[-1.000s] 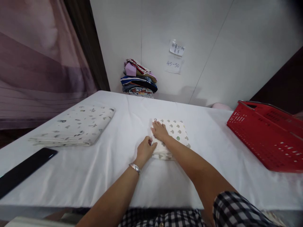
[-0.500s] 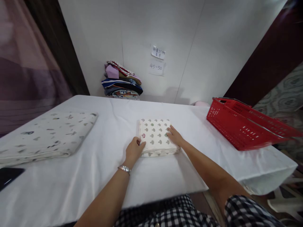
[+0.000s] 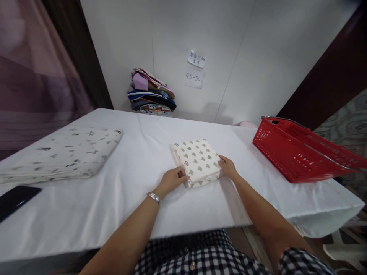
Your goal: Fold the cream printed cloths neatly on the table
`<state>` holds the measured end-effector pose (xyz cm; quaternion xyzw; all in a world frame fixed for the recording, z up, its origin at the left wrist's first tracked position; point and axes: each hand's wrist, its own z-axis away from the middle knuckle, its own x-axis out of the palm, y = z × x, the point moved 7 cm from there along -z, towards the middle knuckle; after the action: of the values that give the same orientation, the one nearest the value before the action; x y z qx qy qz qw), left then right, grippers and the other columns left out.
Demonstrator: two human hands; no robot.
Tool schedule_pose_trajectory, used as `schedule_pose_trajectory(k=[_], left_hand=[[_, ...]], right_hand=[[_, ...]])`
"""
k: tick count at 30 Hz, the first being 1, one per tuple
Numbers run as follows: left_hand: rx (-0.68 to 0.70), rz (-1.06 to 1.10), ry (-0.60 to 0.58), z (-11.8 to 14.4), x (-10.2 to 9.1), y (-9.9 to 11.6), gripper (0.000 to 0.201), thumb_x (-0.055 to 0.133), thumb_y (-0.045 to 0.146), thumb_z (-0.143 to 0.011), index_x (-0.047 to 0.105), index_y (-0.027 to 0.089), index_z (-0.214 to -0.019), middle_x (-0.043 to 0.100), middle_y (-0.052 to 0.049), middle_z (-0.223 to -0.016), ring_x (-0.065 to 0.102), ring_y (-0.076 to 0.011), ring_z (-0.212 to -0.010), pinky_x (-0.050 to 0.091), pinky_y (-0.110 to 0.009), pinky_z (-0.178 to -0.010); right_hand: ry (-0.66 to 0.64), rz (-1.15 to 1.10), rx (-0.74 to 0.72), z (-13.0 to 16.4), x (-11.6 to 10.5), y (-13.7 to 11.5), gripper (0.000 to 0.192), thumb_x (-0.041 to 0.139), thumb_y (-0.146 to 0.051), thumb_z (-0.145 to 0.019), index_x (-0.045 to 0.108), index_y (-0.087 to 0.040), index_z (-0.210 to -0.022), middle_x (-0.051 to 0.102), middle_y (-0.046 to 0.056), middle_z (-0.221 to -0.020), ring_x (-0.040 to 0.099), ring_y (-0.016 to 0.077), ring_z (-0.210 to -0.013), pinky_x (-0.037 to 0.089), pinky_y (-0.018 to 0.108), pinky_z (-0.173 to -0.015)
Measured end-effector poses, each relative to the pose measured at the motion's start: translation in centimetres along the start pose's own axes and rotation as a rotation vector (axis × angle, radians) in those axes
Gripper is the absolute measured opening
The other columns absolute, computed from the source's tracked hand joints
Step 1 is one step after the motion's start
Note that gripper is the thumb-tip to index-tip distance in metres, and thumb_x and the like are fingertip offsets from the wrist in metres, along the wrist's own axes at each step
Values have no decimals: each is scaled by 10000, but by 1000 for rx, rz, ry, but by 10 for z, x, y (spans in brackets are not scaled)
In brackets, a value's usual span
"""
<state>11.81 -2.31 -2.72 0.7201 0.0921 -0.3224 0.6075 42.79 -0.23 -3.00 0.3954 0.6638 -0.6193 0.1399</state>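
- Nearest is a checked shirt (image 3: 206, 261), at the near edge of the white-covered tabletop (image 3: 137, 160). The cover has wrinkles; dragging something across it could bunch it up.
- A dark phone (image 3: 18, 200) lies at the left, cut off by the picture's edge, near the front of the tabletop. A careless sweep of the left arm might knock it.
- The left hand (image 3: 173, 179), with a bracelet (image 3: 154, 197) at its wrist, is curled, thumb and fingers pinching the near left corner of a small folded cloth. If the pinch catches only some layers, a pull could open that corner.
- The right hand (image 3: 228, 167) has its bent fingers against the cloth's right edge; whether it grips or merely touches, I cannot tell.
- The folded cloth (image 3: 197, 158), printed with mushrooms, lies mid-tabletop between both hands, turned askew to the near edge. Its layers show along the near side; uneven pushing from the two hands could make them slip out of line.
- A larger patterned cloth (image 3: 74, 152) lies folded at the left, well apart from the hands.
- A red basket (image 3: 295, 152) sits at the right; a bump from the right arm could shift it.
- Farthest are a pile of fabrics (image 3: 151, 95) and two paper notes (image 3: 194, 78) on the wall (image 3: 186, 26).
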Motion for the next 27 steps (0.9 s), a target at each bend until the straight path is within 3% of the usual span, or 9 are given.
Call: schedule_pose_trajectory(k=[3,6,8,11,15,21,27], left_hand=[[6,5,-44,2,4,3,235,616,450,-705,562,222,-684,614,36,-676,543,-138,-638,373,-249,-573],[3,13,-44,2,5,0,233,621,439,-699,559,218,-663,616,39,-677,539,-135,-635,370,-247,-570],[11,12,-48,2,5,0,238,622,433,-696,550,213,-642,609,42,-662,530,-129,-621,367,-245,-567],[40,26,-73,2,8,1,238,616,425,-699,547,209,-628,593,46,-641,520,-124,-615,370,-240,-570],[29,49,-96,2,9,0,204,614,396,-687,566,205,-634,593,39,-642,523,-129,-627,387,-239,-583],[39,103,-74,1,7,-1,207,601,398,-711,580,201,-651,588,30,-647,521,-131,-633,407,-243,-592],[-4,103,154,-3,-11,-7,182,561,383,-761,603,208,-783,619,10,-737,548,-142,-685,449,-267,-653]], right_hand=[[-15,275,-171,2,-3,-23,394,488,-231,-798,626,-181,-1163,591,105,-1250,513,272,-1175,381,463,-1010],[-1,337,-429,25,10,-69,386,456,-277,-864,598,-164,-1205,500,131,-1354,422,273,-1269,316,466,-1061],[-85,291,-572,49,31,-99,406,430,-339,-903,566,-171,-1247,491,124,-1366,409,248,-1286,310,443,-1071],[-312,310,-727,85,69,-126,462,421,-391,-920,486,-188,-1330,466,104,-1396,368,236,-1322,286,445,-1082],[-394,420,-762,110,90,-129,513,420,-413,-923,434,-173,-1376,386,103,-1455,300,249,-1362,215,470,-1110],[-320,416,-799,130,81,-116,500,428,-372,-924,432,-157,-1376,394,114,-1448,294,255,-1364,224,478,-1108],[-310,366,-836,142,66,-109,434,439,-282,-912,474,-204,-1338,447,98,-1414,331,231,-1349,235,485,-1107]])
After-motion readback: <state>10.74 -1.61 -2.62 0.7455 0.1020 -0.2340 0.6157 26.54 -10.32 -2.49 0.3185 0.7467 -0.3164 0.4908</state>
